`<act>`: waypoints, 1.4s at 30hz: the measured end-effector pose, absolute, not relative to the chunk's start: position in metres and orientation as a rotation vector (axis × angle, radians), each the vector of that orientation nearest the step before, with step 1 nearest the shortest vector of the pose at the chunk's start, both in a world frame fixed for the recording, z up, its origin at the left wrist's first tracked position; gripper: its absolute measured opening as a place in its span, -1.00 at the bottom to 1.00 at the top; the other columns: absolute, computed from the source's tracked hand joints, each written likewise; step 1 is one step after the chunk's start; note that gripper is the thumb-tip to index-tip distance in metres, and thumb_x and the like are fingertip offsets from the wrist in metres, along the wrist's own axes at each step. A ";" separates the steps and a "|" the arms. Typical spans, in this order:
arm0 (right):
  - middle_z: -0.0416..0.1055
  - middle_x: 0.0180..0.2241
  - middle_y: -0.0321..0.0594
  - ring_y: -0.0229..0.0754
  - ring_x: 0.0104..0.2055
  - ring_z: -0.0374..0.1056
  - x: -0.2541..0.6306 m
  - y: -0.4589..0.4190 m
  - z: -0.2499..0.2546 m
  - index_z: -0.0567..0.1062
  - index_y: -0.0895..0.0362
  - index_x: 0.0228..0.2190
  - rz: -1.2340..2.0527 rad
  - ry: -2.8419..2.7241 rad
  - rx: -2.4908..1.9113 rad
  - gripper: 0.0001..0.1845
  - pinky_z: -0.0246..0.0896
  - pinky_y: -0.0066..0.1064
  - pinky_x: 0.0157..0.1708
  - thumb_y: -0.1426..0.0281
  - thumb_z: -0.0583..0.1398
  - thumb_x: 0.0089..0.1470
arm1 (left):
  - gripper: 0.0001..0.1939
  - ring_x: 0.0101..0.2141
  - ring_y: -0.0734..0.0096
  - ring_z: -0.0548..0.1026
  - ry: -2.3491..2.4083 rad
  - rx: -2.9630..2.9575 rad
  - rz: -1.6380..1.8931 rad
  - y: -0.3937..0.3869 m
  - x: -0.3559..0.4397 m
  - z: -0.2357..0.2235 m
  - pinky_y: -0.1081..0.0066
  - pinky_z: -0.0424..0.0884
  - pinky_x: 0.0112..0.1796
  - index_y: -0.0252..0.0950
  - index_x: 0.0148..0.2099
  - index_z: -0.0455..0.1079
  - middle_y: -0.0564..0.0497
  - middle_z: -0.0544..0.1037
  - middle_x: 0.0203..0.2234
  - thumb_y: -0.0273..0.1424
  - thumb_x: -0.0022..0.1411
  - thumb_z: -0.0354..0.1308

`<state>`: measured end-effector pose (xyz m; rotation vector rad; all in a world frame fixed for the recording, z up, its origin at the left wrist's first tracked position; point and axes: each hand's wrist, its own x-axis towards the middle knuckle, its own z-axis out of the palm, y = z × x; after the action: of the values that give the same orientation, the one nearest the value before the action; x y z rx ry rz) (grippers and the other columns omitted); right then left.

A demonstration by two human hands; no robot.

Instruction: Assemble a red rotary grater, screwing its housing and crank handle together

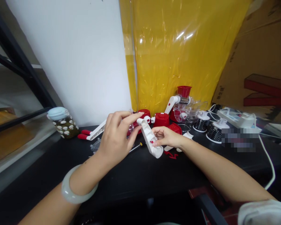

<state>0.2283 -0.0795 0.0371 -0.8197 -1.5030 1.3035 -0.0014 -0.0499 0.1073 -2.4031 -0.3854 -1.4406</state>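
Note:
My left hand [117, 137] and my right hand [166, 137] together hold a white plastic crank handle [150, 137] above the black table [135, 175]. The left fingers pinch its upper end near a white knob. The right fingers grip its lower, rounded end, where a small red piece shows. A pale bangle [76, 190] sits on my left wrist. Behind the hands lie red round parts [162, 120] and another white handle with red tips [93, 133].
An assembled red and white rotary grater [182, 103] stands at the back by a yellow sheet [178, 47]. Two metal drum blades [208, 126] sit to its right, beside a white power strip [236, 119] and cable. A patterned jar [62, 122] stands at left.

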 end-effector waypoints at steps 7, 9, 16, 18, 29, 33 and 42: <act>0.52 -0.42 -0.36 -0.35 -0.39 0.43 0.255 -0.065 0.034 0.49 0.16 -0.37 1.196 -1.401 -0.861 -0.59 0.33 -0.49 -0.32 0.46 0.47 -0.34 | -0.93 -0.32 0.33 0.49 -0.552 -2.888 -0.679 -0.062 0.000 0.044 0.40 0.41 -0.37 -0.25 -0.17 0.34 0.00 0.47 -0.31 -0.41 0.29 0.11; 0.53 -0.41 -0.34 -0.32 -0.38 0.44 0.257 -0.062 0.032 0.49 0.16 -0.36 1.179 -1.376 -0.877 -0.58 0.34 -0.46 -0.31 0.44 0.48 -0.35 | -0.78 -0.22 0.26 0.51 -0.628 -2.883 -0.418 -0.058 0.001 0.027 0.37 0.45 -0.32 -0.25 -0.02 0.36 -0.07 0.48 -0.18 -0.49 0.29 0.08; 0.49 -0.44 -0.36 -0.34 -0.42 0.39 0.246 -0.056 0.021 0.49 0.15 -0.35 1.078 -1.289 -0.974 -0.55 0.32 -0.45 -0.34 0.40 0.48 -0.36 | -0.42 -0.18 0.29 0.53 -0.683 -2.849 -0.165 -0.033 0.008 0.013 0.33 0.48 -0.17 -0.31 0.22 0.25 -0.14 0.48 -0.09 -0.75 0.22 -0.18; 0.49 -0.45 -0.36 -0.34 -0.44 0.37 0.243 -0.055 0.019 0.49 0.16 -0.34 1.054 -1.270 -1.005 -0.53 0.31 -0.45 -0.35 0.39 0.49 -0.37 | -0.43 -0.20 0.27 0.53 -0.715 -2.856 -0.108 -0.027 0.012 0.016 0.31 0.48 -0.16 -0.35 0.19 0.29 -0.16 0.48 -0.10 -0.74 0.22 -0.22; 0.48 -0.38 -0.34 -0.33 -0.43 0.36 0.230 -0.054 0.010 0.46 0.14 -0.33 1.000 -1.195 -1.041 -0.50 0.34 -0.39 -0.30 0.31 0.48 -0.37 | -0.47 -0.01 0.11 0.45 -0.848 -3.235 -0.634 -0.023 0.029 0.012 0.14 0.46 -0.04 -0.36 0.29 0.15 -0.25 0.40 0.01 -0.40 0.29 0.06; 0.49 -0.36 -0.31 -0.30 -0.38 0.39 0.226 -0.054 0.008 0.46 0.14 -0.32 0.993 -1.179 -1.025 -0.50 0.35 -0.35 -0.25 0.29 0.47 -0.35 | -0.32 0.00 0.08 0.49 -1.039 -3.761 -1.082 -0.022 0.040 0.011 0.16 0.54 -0.14 -0.32 0.26 0.13 -0.29 0.40 0.07 -0.32 0.15 0.26; 0.49 -0.36 -0.29 -0.24 -0.30 0.43 0.222 -0.051 0.002 0.43 0.12 -0.33 0.963 -1.248 -1.013 -0.48 0.34 -0.28 -0.15 0.23 0.47 -0.34 | -0.39 -0.15 0.25 0.59 -1.166 -4.081 -1.641 -0.008 0.049 -0.001 0.14 0.42 0.01 -0.34 0.09 0.25 -0.16 0.59 -0.11 -0.39 0.03 0.40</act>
<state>0.2221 -0.0515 0.0016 -1.0133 -1.2476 0.9631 0.0488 -0.0075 -0.0011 -4.0810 -1.1655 -1.6414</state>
